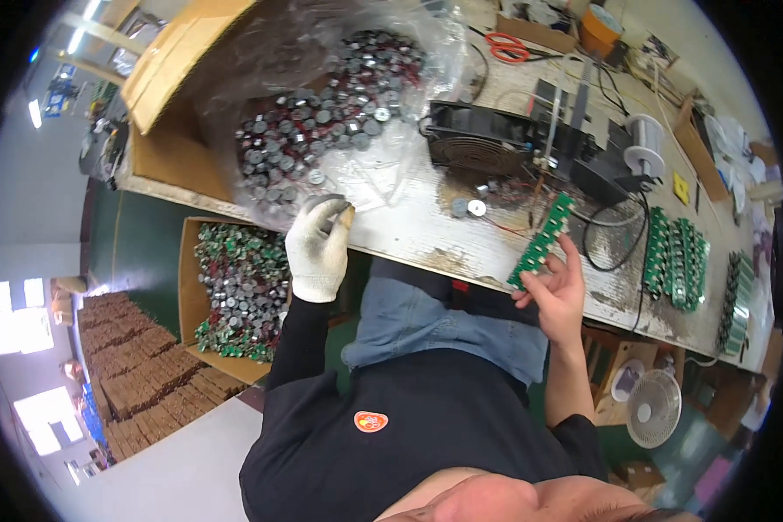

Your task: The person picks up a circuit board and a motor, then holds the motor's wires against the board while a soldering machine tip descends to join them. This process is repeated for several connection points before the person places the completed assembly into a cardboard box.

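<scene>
In my right hand (555, 294), bare, is a narrow green circuit board strip (544, 239), pinched near its lower end and tilted over the front part of the table. My left hand (316, 252) wears a white glove with greyed fingers. Its fingers are curled in at the table's front edge, beside the clear plastic bag (391, 165); whatever they may hold is too small to make out. Many small round metal parts with red wires (304, 130) fill the bag. Two more such parts (476, 208) lie on the table left of the board, near the soldering fixture (544, 161).
A black fan unit (478, 139) and a solder wire spool (645, 143) stand behind the board. More green board strips (683, 261) lie at the right. Below the table's left end, a cardboard box (191, 304) holds many assembled pieces. Red-handled scissors (507, 48) lie far back.
</scene>
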`<state>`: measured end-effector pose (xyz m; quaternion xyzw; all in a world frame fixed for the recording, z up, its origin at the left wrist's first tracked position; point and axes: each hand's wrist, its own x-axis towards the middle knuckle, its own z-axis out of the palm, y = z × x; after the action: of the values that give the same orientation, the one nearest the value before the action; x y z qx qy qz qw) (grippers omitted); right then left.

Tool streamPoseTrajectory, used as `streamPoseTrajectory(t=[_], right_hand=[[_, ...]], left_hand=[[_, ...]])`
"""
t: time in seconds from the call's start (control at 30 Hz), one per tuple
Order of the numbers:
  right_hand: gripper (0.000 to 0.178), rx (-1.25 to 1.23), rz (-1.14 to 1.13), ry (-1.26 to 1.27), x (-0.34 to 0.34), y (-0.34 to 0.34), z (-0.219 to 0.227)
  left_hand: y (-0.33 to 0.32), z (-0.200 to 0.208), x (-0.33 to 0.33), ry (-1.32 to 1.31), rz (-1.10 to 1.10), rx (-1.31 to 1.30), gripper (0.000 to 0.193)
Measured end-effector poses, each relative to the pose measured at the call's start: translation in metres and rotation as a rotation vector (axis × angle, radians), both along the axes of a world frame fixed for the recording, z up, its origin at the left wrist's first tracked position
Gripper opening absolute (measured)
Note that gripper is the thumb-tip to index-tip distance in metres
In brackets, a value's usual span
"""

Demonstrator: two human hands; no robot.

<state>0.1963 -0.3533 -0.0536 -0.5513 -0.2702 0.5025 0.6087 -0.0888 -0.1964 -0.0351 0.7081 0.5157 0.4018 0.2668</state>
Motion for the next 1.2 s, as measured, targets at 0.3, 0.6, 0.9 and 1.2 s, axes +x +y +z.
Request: streamPoseTrajectory(t=[0.3, 0.6, 0.9, 1.2], right_hand=[[0.075, -0.014, 0.026, 0.087, 0.004, 0.0, 0.001], [0.074, 0.031, 0.037, 0.129, 0.007, 0.001, 0.004], [0.075, 0.065, 0.024, 0.147, 0.007, 0.003, 0.003], [0.073, 0.073, 0.04, 0.179, 0.008, 0.007, 0.006]], left_hand=[[-0.04, -0.007, 0.089, -0.236, -0.323, -0.48, 0.016], [-0.05, -0.002, 0.133, -0.334, -0.486, -0.774, 0.018], [-0.044, -0.003, 0.146, -0.376, -0.496, -0.837, 0.016], [-0.04, -0.003, 0.149, -0.396, -0.517, -0.871, 0.015]])
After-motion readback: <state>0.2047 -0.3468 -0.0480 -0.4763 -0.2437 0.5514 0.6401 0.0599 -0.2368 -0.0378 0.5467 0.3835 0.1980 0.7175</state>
